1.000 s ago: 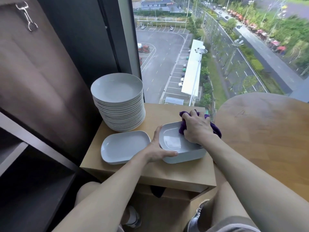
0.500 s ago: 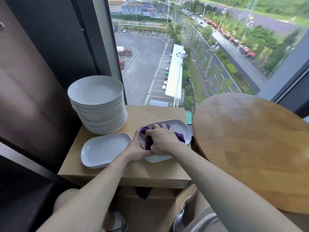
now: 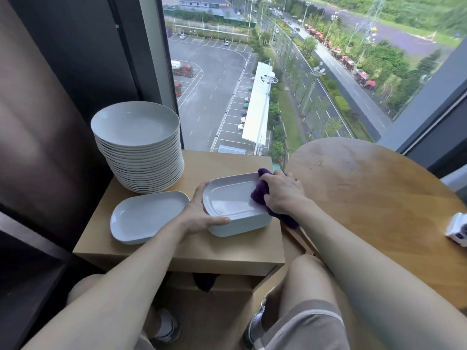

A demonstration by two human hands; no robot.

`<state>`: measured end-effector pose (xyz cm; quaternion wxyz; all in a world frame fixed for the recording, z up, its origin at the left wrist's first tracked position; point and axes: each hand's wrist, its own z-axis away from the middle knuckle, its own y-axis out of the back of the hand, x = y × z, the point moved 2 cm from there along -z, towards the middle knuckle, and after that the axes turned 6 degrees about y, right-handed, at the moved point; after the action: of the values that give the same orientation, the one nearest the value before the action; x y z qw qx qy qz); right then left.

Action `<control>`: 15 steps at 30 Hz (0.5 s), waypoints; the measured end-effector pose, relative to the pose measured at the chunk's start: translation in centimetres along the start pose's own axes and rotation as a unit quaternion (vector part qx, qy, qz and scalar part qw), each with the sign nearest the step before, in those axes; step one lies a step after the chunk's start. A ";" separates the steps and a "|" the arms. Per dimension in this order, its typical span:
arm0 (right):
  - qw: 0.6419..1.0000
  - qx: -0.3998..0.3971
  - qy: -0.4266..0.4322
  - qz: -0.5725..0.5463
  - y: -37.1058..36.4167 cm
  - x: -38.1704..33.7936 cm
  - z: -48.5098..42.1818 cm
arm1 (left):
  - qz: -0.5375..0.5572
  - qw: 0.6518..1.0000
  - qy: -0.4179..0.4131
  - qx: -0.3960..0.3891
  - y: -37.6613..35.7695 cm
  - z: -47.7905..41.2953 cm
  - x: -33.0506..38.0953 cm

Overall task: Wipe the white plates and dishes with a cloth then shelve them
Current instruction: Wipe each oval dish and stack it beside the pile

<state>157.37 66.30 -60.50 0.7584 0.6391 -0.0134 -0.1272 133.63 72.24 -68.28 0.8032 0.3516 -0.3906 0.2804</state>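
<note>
A deep white rectangular dish (image 3: pixel 231 200) sits tilted on the small wooden cabinet (image 3: pixel 227 251). My left hand (image 3: pixel 199 215) grips its near left rim. My right hand (image 3: pixel 284 194) presses a purple cloth (image 3: pixel 260 194) against the dish's right inner side. A shallow white oblong dish (image 3: pixel 146 215) lies flat to the left of it. Behind that stands a tall stack of round white plates (image 3: pixel 139 147).
A round wooden table (image 3: pixel 379 198) is on the right, with a small white object (image 3: pixel 457 229) at its right edge. A dark shelf unit (image 3: pixel 27 261) stands to the left. A large window (image 3: pixel 278 72) is straight ahead. My knees are below the cabinet.
My right hand has slid the purple cloth from the dish's middle to its right side. My left hand still holds the dish's left rim. The view has shifted.
</note>
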 end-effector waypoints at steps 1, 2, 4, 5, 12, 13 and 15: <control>1.000 0.005 -0.004 -0.006 0.0 0.2 -0.4 | -0.003 1.000 -0.004 0.000 -0.1 -0.1 0.0; 1.000 0.011 -0.006 -0.008 -0.1 0.3 -0.8 | -0.004 1.000 -0.005 0.000 -0.1 -0.1 0.0; 1.000 0.028 -0.006 -0.009 -0.3 -0.1 -1.7 | 0.005 1.000 -0.008 -0.004 -0.2 -0.1 -0.1; 0.999 0.037 -0.008 -0.012 -0.4 -0.4 -2.1 | 0.009 1.000 -0.010 -0.004 -0.2 0.0 -0.1; 0.998 0.059 -0.027 0.005 -1.6 -4.8 -3.8 | 0.016 1.000 -0.005 -0.008 -0.2 -0.3 -0.6; 0.998 0.062 -0.023 0.007 -1.8 -5.4 -3.9 | 0.016 1.000 -0.002 -0.011 -0.2 -0.3 -0.6; 0.998 0.063 -0.006 0.009 -2.3 -6.8 -3.7 | 0.018 1.000 -0.003 -0.014 -0.3 -0.1 -0.4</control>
<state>151.09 70.97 -62.41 0.7178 0.6846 -0.0323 -0.1230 133.67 72.10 -68.75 0.8017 0.3342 -0.4028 0.2887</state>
